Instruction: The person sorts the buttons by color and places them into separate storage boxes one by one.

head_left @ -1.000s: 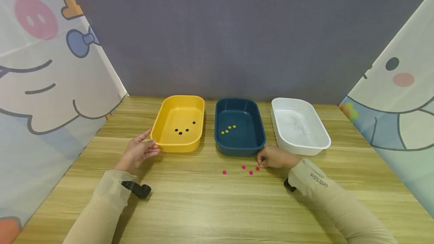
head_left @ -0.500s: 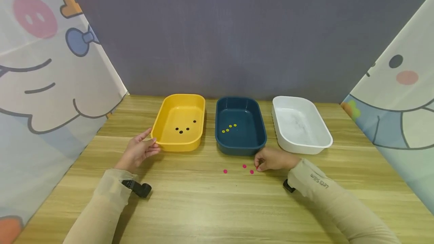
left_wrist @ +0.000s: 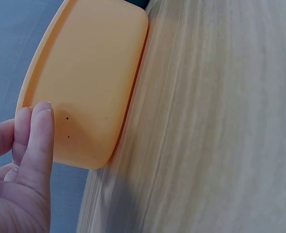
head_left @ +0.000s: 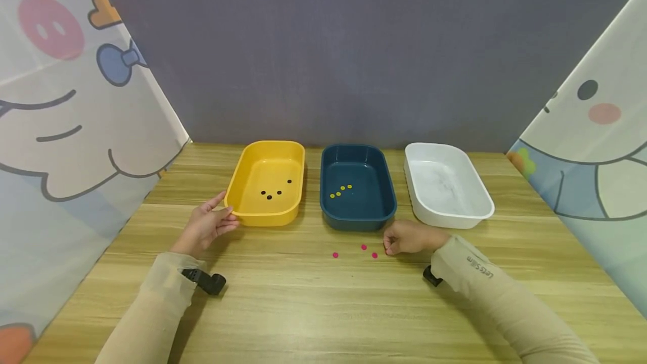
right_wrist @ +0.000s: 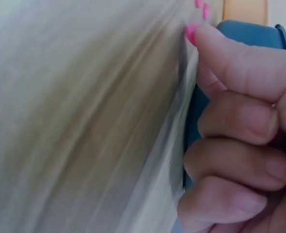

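My left hand [head_left: 206, 228] grips the near left corner of the yellow basin [head_left: 265, 219], thumb at the rim and fingers against the outside wall. Several black buttons [head_left: 269, 197] lie in that basin. In front of the dark blue basin [head_left: 359, 224], my right hand [head_left: 410, 237] is low over the table, its thumb and index finger pinching a pink button [right_wrist: 190, 34]; the other fingers are curled in. Beside it, three more pink buttons [head_left: 374, 255] lie on the wood. Several small yellow buttons [head_left: 338, 194] are in the blue basin.
A white basin [head_left: 451, 221] stands at the right of the row, close behind my right hand. The wooden table [head_left: 313, 308] ends at a grey back panel [head_left: 323, 60]. Cartoon-printed cloths [head_left: 65, 145] flank both sides.
My right thumb and index finger have closed over the rightmost pink button, which lay at the fingertips, and have shifted very slightly. The left hand stays at the yellow basin.
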Motion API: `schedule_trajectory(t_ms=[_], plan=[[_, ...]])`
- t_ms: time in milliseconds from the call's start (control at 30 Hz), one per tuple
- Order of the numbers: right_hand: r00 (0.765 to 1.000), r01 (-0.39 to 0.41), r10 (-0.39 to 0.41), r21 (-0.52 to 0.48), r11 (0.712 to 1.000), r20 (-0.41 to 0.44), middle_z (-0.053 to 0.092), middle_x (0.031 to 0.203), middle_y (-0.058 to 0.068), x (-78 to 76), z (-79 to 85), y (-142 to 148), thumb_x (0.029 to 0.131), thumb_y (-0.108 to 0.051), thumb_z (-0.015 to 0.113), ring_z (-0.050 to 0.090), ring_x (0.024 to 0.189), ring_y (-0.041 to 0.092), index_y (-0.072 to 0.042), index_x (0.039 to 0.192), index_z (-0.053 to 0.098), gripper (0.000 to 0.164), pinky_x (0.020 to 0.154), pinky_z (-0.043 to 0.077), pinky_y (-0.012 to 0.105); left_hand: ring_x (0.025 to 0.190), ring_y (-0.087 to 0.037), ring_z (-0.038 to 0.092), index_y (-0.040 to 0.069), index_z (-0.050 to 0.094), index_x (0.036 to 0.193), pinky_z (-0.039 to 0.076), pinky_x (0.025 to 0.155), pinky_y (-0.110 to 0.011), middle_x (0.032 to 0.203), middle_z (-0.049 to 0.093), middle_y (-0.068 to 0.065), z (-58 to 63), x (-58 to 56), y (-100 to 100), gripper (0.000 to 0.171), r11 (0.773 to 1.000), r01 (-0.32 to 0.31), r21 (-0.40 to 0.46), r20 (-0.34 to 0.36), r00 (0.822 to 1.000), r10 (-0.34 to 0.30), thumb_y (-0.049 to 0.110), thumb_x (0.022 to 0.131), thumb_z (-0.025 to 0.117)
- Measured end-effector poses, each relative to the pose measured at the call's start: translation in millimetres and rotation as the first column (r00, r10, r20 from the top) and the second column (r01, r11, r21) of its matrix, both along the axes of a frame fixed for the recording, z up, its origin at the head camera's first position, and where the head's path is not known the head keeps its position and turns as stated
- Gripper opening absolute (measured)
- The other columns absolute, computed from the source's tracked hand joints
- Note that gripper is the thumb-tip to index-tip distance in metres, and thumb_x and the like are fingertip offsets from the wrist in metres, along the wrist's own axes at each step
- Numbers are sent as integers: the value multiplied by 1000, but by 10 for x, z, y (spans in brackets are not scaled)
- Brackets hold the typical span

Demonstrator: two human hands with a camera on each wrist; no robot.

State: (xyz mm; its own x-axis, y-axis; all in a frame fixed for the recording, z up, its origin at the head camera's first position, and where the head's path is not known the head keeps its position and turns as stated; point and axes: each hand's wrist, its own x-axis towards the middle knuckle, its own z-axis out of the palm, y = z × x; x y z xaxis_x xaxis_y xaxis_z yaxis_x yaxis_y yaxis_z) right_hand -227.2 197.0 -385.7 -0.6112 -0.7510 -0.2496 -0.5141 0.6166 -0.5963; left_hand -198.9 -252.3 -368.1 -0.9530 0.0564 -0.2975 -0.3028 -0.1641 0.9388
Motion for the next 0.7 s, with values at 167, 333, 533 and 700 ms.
schedule_trajectory(t_ms=[167, 333, 533, 700], plan=[[994, 65, -60, -55, 996, 87, 50, 69, -9, 5, 5, 47, 90, 2, 59, 40, 61, 5, -5, 73, 62, 19, 57, 37, 18, 63, -11, 67, 10, 2, 154, 59, 69, -24, 71, 65, -2, 13, -23, 7, 67, 1000, 2, -1, -6, 1000, -2, 0, 101, 42], [977, 175, -157, -130, 976, 141, 55, 75, -4, 28, 39, 101, 89, 4, 56, 42, 64, 10, 0, 77, 63, 15, 58, 37, 20, 64, -11, 67, 10, 2, 154, 59, 69, -24, 71, 65, -2, 41, -42, 16, 67, 1000, 0, -1, -3, 1000, 0, 0, 101, 42], [954, 263, -233, -157, 952, 188, 56, 76, -3, 65, 81, 183, 89, -1, 59, 43, 66, 12, 1, 78, 64, 12, 60, 37, 22, 64, -11, 67, 10, 3, 154, 59, 69, -25, 71, 64, -2, 77, -56, 21, 67, 1000, 2, -13, -1, 1000, -2, -1, 101, 41], [940, 289, -249, -155, 945, 233, 60, 79, 2, 98, 121, 303, 88, -1, 58, 45, 69, 13, 4, 79, 64, 11, 64, 40, 24, 64, -11, 67, 10, 2, 154, 59, 70, -25, 72, 65, -3, 80, -70, 22, 67, 1000, 8, -10, -1, 1000, -8, -1, 101, 41]])
